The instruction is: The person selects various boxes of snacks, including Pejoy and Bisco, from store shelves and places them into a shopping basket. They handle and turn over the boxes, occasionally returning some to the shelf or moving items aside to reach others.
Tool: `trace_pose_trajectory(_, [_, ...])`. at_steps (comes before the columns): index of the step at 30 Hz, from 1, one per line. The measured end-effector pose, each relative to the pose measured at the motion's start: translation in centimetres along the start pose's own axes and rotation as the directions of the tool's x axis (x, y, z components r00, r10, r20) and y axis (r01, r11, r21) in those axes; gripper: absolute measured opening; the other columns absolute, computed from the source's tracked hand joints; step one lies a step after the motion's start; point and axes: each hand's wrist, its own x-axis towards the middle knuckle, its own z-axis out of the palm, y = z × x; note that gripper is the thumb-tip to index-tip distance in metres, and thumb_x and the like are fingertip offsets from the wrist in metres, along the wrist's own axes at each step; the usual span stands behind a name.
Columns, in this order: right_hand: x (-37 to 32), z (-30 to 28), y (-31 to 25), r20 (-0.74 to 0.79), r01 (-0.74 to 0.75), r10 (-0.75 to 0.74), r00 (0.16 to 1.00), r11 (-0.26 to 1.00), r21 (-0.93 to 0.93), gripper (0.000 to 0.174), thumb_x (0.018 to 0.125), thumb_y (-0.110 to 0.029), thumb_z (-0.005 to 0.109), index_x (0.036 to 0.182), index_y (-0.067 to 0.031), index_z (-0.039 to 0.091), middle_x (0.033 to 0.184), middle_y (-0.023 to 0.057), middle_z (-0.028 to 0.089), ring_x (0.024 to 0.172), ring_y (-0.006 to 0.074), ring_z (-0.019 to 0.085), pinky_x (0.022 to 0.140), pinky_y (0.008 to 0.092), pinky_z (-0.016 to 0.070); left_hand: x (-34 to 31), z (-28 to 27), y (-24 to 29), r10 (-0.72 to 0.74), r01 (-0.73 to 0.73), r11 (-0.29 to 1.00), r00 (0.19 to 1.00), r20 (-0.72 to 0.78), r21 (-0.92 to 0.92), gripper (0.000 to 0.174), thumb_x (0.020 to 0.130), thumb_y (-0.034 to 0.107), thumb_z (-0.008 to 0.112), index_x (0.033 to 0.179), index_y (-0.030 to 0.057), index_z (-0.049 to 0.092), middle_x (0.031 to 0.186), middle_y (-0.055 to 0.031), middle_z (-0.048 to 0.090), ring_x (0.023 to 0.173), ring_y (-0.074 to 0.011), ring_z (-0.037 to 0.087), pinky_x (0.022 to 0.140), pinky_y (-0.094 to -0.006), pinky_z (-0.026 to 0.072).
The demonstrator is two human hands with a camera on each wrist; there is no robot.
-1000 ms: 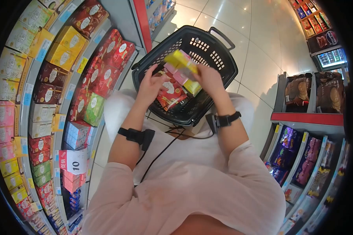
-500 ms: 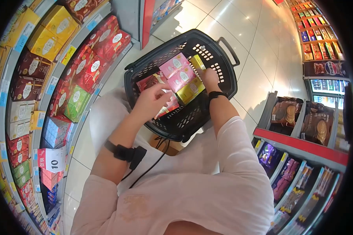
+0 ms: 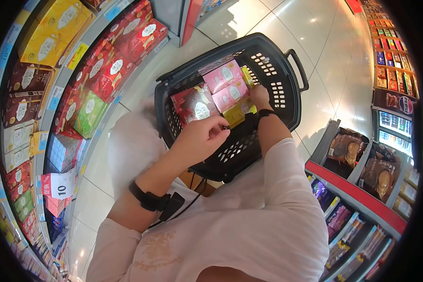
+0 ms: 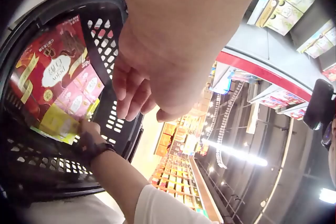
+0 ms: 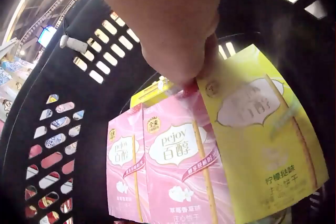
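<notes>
A: Basket (image 3: 293,105) colour?
B: Blk, w/ rows of see-thru holes.
A: & boxes?
B: Pink boxes (image 5: 168,182), wht label, darker pink stripe. Yel box (image 5: 262,150), wht label too. Red box (image 4: 47,79): wht label, gold ribbons.
A: Shirt (image 3: 230,211)?
B: Wht, tan print. Strap (image 3: 148,198) blk.
A: Floor (image 3: 331,75)?
B: Pale tiles, dk lines btwn.

Two pink Pejoy boxes (image 3: 228,89) side by side inside black basket (image 3: 293,108), printed fronts showing. Yellow box (image 5: 268,142) adjoins pair, slightly tilted; second yellow box (image 5: 150,96), partly hidden, behind them in basket. Red pack (image 3: 185,101) in basket's left part. Right hand (image 3: 260,97) inside basket at yellow boxes, fingertips hidden; left hand (image 3: 203,137), fingers loosely bent, above basket.
</notes>
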Motion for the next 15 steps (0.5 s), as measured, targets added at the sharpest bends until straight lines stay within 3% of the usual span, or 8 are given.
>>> trace_pose_trajectory(5, [-0.4,-1.3,0.2,-0.015,0.029,-0.03,0.999,0.999,-0.034,0.039,0.082,-0.038,0.062,0.096,-0.0033,0.07,0.099,0.0215,0.067,0.097,0.0363,0.065,0.085,0.0443,0.0513,0.1,0.1,-0.7,0.051,-0.051,0.999,0.999,-0.012,0.014,0.022,0.089,0.018,0.063,0.107,0.0044,0.064,0.076,-0.0065,0.067,0.068,-0.011,0.062,0.063,-0.0257,0.0483])
trace_pose_trajectory(7, [-1.8,-3.7,-0.4,-0.019,0.064,-0.064,0.998,0.997,-0.034,0.039,0.081,-0.037,0.062,0.099,-0.0034,0.069,0.103,0.0211,0.067,0.099,0.0363,0.064,0.086,0.0431,0.0513,0.0,0.0,-0.1,-0.012,0.013,0.998,1.0,-0.012,0.053,0.023,0.087,0.021,0.063,0.1,0.0018,0.064,0.078,-0.0128,0.068,0.071,-0.0222,0.067,0.065,-0.0324,0.0507])
trace_pose_trajectory(8, [-2.6,-5.2,-0.9,-0.01,0.101,-0.101,0.995,0.995,-0.014,0.04,0.081,-0.039,0.062,0.099,-0.0045,0.07,0.101,0.021,0.068,0.097,0.0357,0.065,0.086,0.0428,0.0511,-0.2,-0.1,0.0,-0.004,0.006,0.997,1.0,-0.021,0.073,0.024,0.086,0.022,0.063,0.1,0.0019,0.064,0.079,-0.0134,0.068,0.071,-0.0231,0.067,0.066,-0.0332,0.0507])
trace_pose_trajectory(9, [-3.6,-6.7,-1.5,-0.003,0.138,-0.138,0.99,0.99,0.007,0.04,0.08,-0.04,0.063,0.099,-0.0055,0.071,0.098,0.0209,0.068,0.096,0.0352,0.065,0.086,0.0426,0.051,-0.2,-0.2,-0.3,0.011,-0.009,0.997,1.0,-0.022,0.08,0.024,0.086,0.022,0.063,0.1,0.0019,0.064,0.079,-0.0134,0.068,0.071,-0.0231,0.067,0.066,-0.0332,0.0507])
trace_pose_trajectory(11, [-5.3,-8.8,-2.6,-0.061,0.223,-0.218,0.974,0.972,0.08,0.038,0.082,-0.037,0.06,0.098,-0.0035,0.07,0.094,0.0222,0.068,0.093,0.0352,0.066,0.081,0.0439,0.052,0.0,-0.1,-1.3,0.03,-0.027,0.997,0.999,-0.045,0.071,0.023,0.089,0.019,0.063,0.107,0.0041,0.063,0.072,-0.0079,0.065,0.066,-0.0121,0.062,0.06,-0.0267,0.0477])
trace_pose_trajectory(13, [-10.3,-12.0,-5.1,-0.11,0.284,-0.265,0.958,0.927,0.246,0.035,0.082,-0.034,0.06,0.098,-0.0049,0.07,0.092,0.0205,0.069,0.09,0.0343,0.066,0.078,0.043,0.0526,-0.1,-0.3,-1.5,0.033,-0.026,0.991,0.998,-0.059,0.13,0.023,0.088,0.018,0.063,0.106,0.0033,0.063,0.074,-0.0082,0.066,0.067,-0.0137,0.064,0.062,-0.0274,0.0489])
trace_pose_trajectory(15, [-14.4,-11.8,-6.7,-0.235,0.431,-0.369,0.899,0.837,0.337,0.034,0.083,-0.034,0.06,0.099,-0.0052,0.069,0.087,0.0194,0.068,0.085,0.0349,0.066,0.074,0.043,0.0526,-0.1,-0.4,-2.5,0.12,-0.094,0.974,0.986,-0.115,0.207,0.023,0.089,0.017,0.062,0.106,0.0023,0.063,0.078,-0.0091,0.068,0.069,-0.0146,0.065,0.065,-0.0276,0.0498])
